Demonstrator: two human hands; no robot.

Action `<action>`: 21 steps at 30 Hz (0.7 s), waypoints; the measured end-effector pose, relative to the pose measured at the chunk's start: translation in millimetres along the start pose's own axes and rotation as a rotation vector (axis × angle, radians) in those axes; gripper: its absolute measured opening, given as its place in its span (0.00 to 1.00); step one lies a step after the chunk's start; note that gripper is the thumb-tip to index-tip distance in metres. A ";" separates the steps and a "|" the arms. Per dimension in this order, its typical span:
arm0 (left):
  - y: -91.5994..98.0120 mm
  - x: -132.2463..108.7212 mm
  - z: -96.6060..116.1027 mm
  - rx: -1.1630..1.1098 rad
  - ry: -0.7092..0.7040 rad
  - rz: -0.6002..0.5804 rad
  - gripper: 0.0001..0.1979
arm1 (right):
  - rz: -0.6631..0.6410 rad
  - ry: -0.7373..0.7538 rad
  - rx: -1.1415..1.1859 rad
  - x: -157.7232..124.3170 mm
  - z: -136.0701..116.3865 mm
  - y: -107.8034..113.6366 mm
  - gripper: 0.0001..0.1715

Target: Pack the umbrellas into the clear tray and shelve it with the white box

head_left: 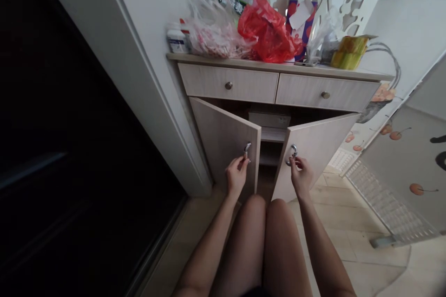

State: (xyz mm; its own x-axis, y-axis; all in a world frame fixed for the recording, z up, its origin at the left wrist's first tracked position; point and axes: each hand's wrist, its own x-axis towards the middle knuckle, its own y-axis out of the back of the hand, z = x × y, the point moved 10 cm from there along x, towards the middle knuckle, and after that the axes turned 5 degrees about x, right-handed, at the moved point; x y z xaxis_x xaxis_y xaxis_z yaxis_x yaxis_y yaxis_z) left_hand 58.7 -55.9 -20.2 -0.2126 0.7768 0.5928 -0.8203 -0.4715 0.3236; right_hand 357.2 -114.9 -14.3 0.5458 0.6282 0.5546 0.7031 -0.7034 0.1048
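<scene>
Cabinet (pixel 216 61), pale wood-grain: two doors (pixel 226 134), beneath two shut drawers (pixel 205 79) with one round knob (pixel 228 86) each; both doors ajar, one curved chrome handle (pixel 247 146) apiece. Two hands: left hand (pixel 236 175) pinching the left handle, right hand (pixel 301 175) the right. Inside, on a shelf (pixel 273 135), one pale box (pixel 267 119).

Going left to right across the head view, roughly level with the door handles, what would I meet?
Pale door frame, left cabinet door with left handle, inner shelf, right cabinet door with right handle, cherry-patterned panel.
</scene>
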 end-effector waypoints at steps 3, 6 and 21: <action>-34.3 13.8 8.6 0.039 -0.002 -0.038 0.11 | -0.024 -0.007 0.001 12.4 2.3 -27.8 0.27; -57.1 25.4 13.9 0.084 -0.005 -0.056 0.09 | -0.050 0.006 -0.028 22.3 2.9 -49.5 0.28; -122.0 69.4 13.9 0.199 0.021 -0.203 0.10 | -0.119 -0.050 -0.278 59.8 12.2 -105.9 0.28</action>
State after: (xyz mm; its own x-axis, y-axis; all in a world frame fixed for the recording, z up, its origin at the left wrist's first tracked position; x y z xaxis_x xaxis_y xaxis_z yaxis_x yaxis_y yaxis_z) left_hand 151.4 49.8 -8.3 -0.0668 0.8712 0.4864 -0.7276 -0.3761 0.5737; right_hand 320.9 1.2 -2.3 0.4940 0.7221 0.4843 0.6153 -0.6839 0.3920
